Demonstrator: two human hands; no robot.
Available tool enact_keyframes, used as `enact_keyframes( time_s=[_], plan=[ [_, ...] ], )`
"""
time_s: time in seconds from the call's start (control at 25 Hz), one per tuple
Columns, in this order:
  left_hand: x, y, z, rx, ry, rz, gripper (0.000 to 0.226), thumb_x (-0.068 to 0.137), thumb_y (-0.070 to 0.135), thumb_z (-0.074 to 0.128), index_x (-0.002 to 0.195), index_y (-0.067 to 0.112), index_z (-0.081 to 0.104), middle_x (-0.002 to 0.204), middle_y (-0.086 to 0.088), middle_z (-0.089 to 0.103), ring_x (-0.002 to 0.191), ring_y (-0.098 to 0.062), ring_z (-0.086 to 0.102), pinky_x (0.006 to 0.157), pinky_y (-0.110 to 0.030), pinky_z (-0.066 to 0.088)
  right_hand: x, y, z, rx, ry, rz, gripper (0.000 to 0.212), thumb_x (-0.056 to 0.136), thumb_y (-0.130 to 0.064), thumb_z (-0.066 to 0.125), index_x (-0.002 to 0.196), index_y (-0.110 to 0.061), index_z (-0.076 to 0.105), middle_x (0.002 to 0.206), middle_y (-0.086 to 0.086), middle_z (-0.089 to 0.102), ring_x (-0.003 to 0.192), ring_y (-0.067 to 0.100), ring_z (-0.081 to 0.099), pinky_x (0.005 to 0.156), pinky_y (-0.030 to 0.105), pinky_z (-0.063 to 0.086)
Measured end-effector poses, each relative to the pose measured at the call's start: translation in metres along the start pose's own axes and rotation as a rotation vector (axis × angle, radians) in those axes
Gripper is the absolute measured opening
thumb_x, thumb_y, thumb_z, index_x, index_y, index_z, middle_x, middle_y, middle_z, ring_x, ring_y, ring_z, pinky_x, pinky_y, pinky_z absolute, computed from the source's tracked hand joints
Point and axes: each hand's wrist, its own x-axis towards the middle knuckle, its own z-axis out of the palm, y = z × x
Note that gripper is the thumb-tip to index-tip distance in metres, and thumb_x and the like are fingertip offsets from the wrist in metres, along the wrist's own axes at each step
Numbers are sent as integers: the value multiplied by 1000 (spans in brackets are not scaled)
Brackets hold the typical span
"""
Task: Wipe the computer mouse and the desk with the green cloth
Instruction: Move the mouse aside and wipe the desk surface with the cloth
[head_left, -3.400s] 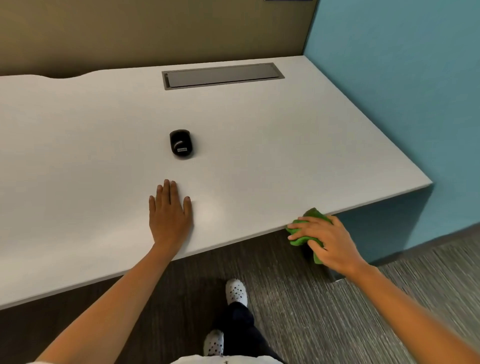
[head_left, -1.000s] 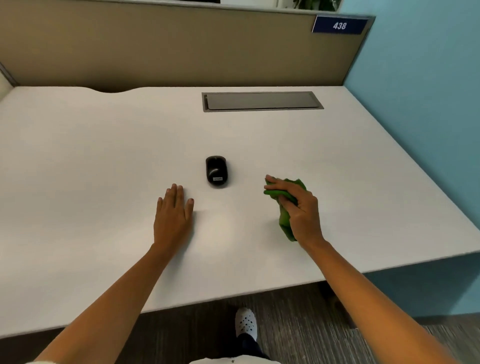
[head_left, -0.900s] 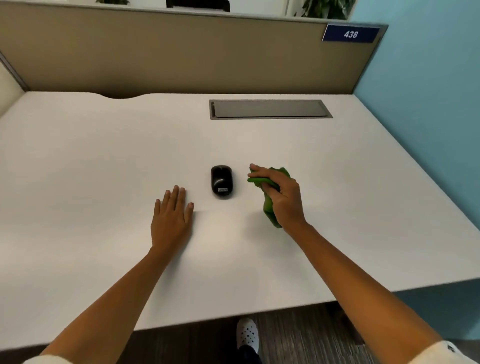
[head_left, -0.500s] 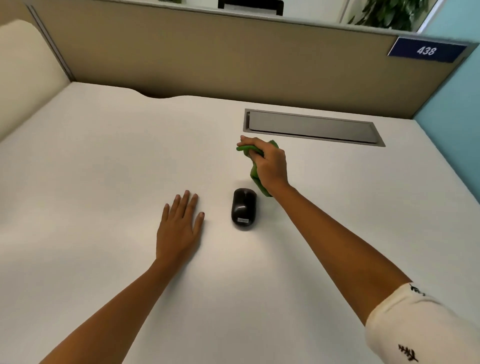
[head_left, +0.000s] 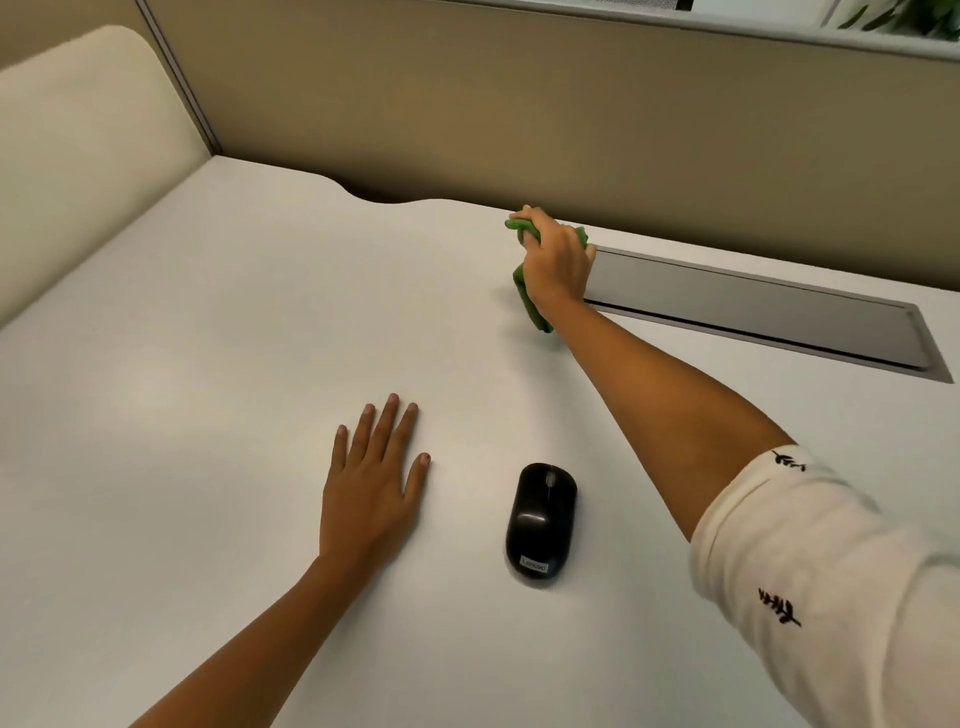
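White laminate desk (head_left: 208, 322) backed by a tan partition panel (head_left: 571, 104); a grey recessed cable tray lid (head_left: 753, 312) lies shut. Outstretched right hand (head_left: 558, 260) clutches the bunched green cloth (head_left: 527, 299) against the desk beside that lid. Left hand (head_left: 371, 491) rests flat, fingers slightly spread. Black oval computer mouse (head_left: 540, 519) lies between the arms, long axis front-to-back.

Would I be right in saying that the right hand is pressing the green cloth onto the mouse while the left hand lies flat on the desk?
Not quite: the head view shows the right hand pressing the green cloth onto the desk by the grey hatch, far from the mouse. The left hand does lie flat.
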Motion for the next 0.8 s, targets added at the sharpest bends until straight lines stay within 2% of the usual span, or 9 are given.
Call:
enact_keyframes(
  time_s=[0.2,0.32,0.36,0.44,0.52,0.68,0.8],
  plan=[
    [39,-4,1,14,1,-3,60,96,52,13,153,34,6,162,12,1,149,-11,-3,123,-40,3,48,12,41,-155,6,35,30,99,-21,39,116,-30,60,110,0,69,107,23,55,92,39,28],
    [53,-7,5,24,1,-11,60,96,52,13,153,35,4,162,12,0,150,-10,-4,123,-40,2,60,25,65,-175,-88,102,34,101,-28,33,127,-34,53,118,3,66,115,23,52,101,44,24],
    [56,-8,5,23,4,-13,60,96,52,14,153,35,3,162,12,0,150,-10,-4,123,-40,2,63,26,71,-159,-132,145,37,101,-33,30,133,-35,48,129,2,60,124,22,48,107,49,19],
    [58,-8,6,30,5,-14,60,96,52,13,153,35,2,162,13,-1,150,-10,-5,123,-40,2,62,25,84,-125,-217,214,45,100,-45,20,143,-36,33,152,-1,37,144,21,23,114,58,0],
    [60,-7,6,35,6,-14,60,96,52,12,153,35,2,162,13,-1,149,-10,-5,123,-40,2,57,26,92,-159,-253,223,51,100,-48,14,147,-34,22,161,-3,16,149,20,2,113,61,-9],
    [60,-7,5,28,0,-10,60,96,51,12,153,34,4,162,12,0,150,-11,-4,123,-40,3,46,46,81,-252,-236,247,63,98,-53,14,151,-20,12,162,2,-3,149,26,-2,116,62,1],
    [59,-7,5,26,-3,-14,60,96,50,12,153,34,3,162,12,0,150,-11,-5,123,-41,2,34,59,73,-353,-278,164,72,93,-61,23,151,-22,8,162,5,-1,149,29,-1,115,63,3]
  ],
)
